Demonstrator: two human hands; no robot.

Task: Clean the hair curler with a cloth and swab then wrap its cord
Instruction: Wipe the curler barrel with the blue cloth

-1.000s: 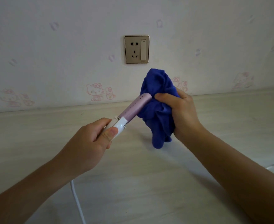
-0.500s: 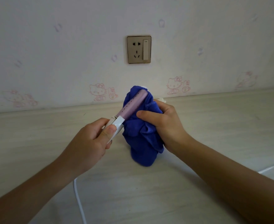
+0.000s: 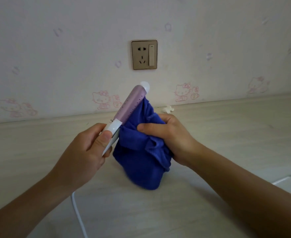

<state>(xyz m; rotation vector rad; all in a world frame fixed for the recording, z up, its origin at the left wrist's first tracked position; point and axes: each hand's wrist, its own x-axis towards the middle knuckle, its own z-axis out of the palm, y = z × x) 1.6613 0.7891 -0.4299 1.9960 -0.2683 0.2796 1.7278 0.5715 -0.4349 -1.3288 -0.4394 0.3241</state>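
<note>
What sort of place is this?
Probably a home, perhaps a child's bedroom: wallpaper with pink cartoon cats, a wall socket with a switch, and a pale wood-grain surface below.

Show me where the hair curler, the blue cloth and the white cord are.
hair curler (image 3: 131, 104): head view, middle of the lilac barrel.
blue cloth (image 3: 141, 169): head view, on the hanging lower fold.
white cord (image 3: 77, 212): head view, on the stretch near the bottom edge.
</note>
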